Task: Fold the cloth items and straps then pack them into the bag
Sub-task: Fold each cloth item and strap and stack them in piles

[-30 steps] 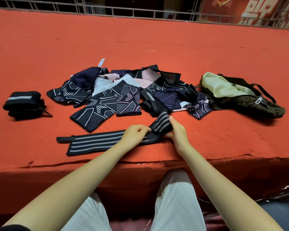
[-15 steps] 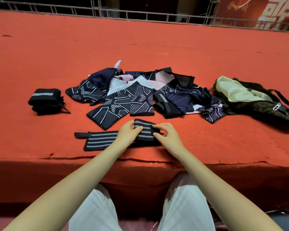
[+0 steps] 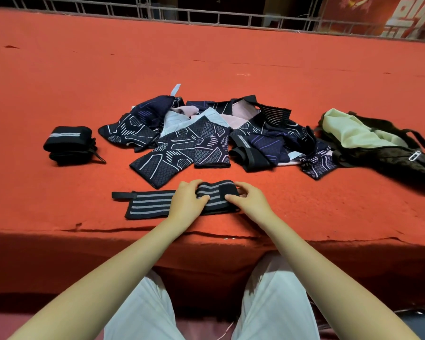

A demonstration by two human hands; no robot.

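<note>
One rolled black strap (image 3: 68,144) sits done at the left, but the patterned navy cloth pile (image 3: 206,138) and open dark green bag (image 3: 383,148) wait — early days. Your left hand (image 3: 187,204) and right hand (image 3: 249,201) curl fingers round the grey-striped black strap (image 3: 152,203) at the red table (image 3: 59,69) edge — half folded, tail flat leftward.

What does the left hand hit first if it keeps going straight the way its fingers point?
Probably the folded-over end of the striped strap, which the left hand already grips; just beyond it is the right hand. The fingers point rightward along the strap; depth is hard to judge.
</note>
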